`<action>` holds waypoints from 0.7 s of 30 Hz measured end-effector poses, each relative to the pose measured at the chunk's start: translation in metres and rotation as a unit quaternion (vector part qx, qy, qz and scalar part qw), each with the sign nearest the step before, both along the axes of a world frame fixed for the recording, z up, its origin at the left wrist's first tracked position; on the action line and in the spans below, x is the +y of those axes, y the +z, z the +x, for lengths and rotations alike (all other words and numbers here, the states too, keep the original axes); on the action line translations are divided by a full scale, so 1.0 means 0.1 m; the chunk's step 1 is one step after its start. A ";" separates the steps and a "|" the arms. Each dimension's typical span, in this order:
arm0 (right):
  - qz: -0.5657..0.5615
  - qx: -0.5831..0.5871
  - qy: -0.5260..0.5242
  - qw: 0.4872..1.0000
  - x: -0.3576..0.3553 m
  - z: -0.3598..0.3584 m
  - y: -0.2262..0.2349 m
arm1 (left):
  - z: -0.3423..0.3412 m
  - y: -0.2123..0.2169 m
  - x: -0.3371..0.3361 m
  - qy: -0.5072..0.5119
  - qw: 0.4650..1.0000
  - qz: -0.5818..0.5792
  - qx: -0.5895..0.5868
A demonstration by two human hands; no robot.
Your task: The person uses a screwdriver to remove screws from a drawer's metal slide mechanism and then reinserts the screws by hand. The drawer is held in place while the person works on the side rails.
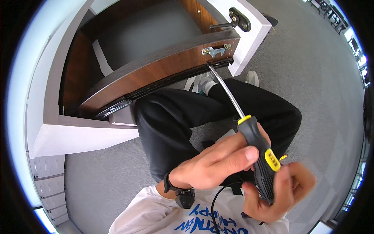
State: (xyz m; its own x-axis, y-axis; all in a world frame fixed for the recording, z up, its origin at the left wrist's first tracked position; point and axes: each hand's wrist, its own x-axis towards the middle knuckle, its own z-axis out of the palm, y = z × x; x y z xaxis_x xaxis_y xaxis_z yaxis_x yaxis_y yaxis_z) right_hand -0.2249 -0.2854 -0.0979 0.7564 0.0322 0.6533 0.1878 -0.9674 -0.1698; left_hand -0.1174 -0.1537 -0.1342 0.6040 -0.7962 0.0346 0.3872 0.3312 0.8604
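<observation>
A long screwdriver (260,156) with a black and yellow handle lies across both hands. My left hand (216,163) wraps the upper handle with the thumb on its side. My right hand (282,191) grips the handle's lower end. The steel shaft (226,90) runs up and to the left, and its tip sits at the end of the black slide rail (220,62) on the side of a brown wooden drawer (156,72). A small metal bracket (215,50) is screwed to the drawer side just above the tip.
The drawer is pulled out of a white cabinet (78,138) on a grey carpet (311,70). A black handle (237,20) sits on the white drawer front. My legs in black trousers (179,117) lie under the drawer. White drawer units (48,183) stand at the lower left.
</observation>
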 end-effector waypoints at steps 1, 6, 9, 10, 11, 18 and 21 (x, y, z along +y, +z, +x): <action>0.035 0.016 -0.006 0.999 -0.01 -0.03 -0.05 | 0.00 -0.02 0.01 -0.009 1.000 0.004 0.003; 0.112 0.091 -0.040 0.989 -0.02 -0.21 -0.28 | 0.01 -0.06 0.03 -0.031 0.999 0.011 0.008; 0.133 0.129 -0.070 0.980 0.01 -0.33 -0.34 | 0.00 -0.06 0.04 -0.042 0.999 0.004 0.008; 0.097 0.130 -0.076 0.984 0.00 -0.37 -0.34 | 0.00 -0.06 0.05 -0.047 0.999 0.005 0.013; 0.096 0.139 -0.082 0.982 0.01 -0.41 -0.34 | -0.01 -0.06 0.06 -0.048 0.999 -0.001 0.010; 0.165 0.168 -0.113 0.965 0.02 -0.52 -0.37 | 0.00 -0.05 0.01 -0.056 0.997 0.008 -0.058; 0.195 0.165 -0.116 0.960 0.02 -0.49 -0.41 | 0.03 -0.04 -0.01 -0.050 0.997 0.017 -0.052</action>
State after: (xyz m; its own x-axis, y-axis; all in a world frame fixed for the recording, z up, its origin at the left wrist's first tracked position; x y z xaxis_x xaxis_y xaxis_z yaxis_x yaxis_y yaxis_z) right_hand -0.2735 -0.2833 -0.1389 0.8814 -0.3596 0.3063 -0.1501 -0.8281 -0.5402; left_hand -0.1146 -0.1545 -0.1380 0.5155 -0.8545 0.0647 0.3255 0.2651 0.9076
